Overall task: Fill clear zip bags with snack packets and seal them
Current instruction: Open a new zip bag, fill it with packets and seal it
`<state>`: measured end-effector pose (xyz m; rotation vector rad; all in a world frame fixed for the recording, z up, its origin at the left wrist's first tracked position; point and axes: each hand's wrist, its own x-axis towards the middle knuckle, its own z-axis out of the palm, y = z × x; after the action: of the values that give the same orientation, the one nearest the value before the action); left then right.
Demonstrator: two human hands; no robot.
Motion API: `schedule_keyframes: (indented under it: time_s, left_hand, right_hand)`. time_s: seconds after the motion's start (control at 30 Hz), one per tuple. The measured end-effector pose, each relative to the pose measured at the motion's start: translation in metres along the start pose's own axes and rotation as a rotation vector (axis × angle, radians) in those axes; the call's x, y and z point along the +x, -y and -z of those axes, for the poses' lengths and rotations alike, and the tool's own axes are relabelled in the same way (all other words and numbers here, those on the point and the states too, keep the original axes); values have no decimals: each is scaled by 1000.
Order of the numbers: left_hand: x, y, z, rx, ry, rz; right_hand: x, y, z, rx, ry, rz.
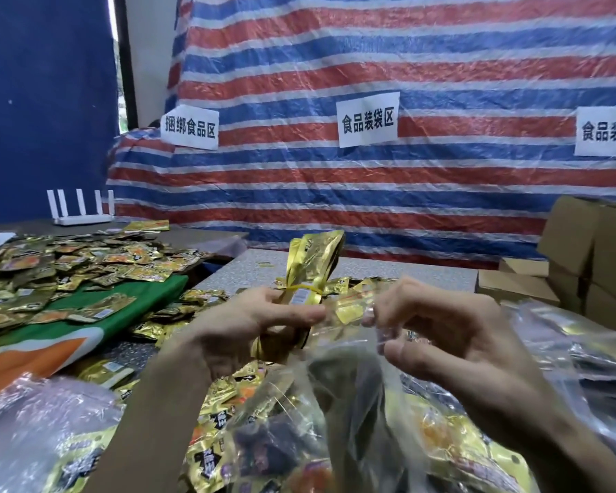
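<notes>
Presently the left hand (249, 314) grips a bundle of gold snack packets (313, 265) around its lower half, fingers curled tight. The bundle stands upright, cinched by a yellow rubber band (304, 288) just above the grip. At 3 o'clock from it, the right hand (452, 336) pinches the rim of a clear zip bag (335, 386) between thumb and fingertips. The bag hangs slack toward 6 o'clock; whether its mouth is truly open I cannot tell through the blur. The bundle sits just beside that rim, not yet inside.

Risks, as I judge them: the mouth seems held on one side only, so the film could fold shut as the bundle enters, and packet corners could snag the rim. The foil looks slick; a loosening grip could let packets slip from the band onto the loose packets (228, 389) heaped on the tabletop (388, 268) at 6 o'clock. A corner caught in the zip track would stop the seal closing. The cardboard boxes (584, 250) at 2 o'clock stand well apart.
</notes>
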<state>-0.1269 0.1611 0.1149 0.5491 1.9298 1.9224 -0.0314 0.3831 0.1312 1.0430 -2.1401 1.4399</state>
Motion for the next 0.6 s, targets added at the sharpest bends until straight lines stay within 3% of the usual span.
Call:
schedule_keyframes:
  time_s: [0.27,0.4,0.6]
  left_hand:
    - [-17,-12,-8,65,-204,-259]
    - [-16,-11,-18,-67,-338,-403]
    - [-16,-11,-46,-56,-350,-397]
  right_hand:
    - [0,5,-2,-59,-46,-44]
    - [2,5,-6,-71,-38,-46]
    - [0,10,-8,-127,-9,8]
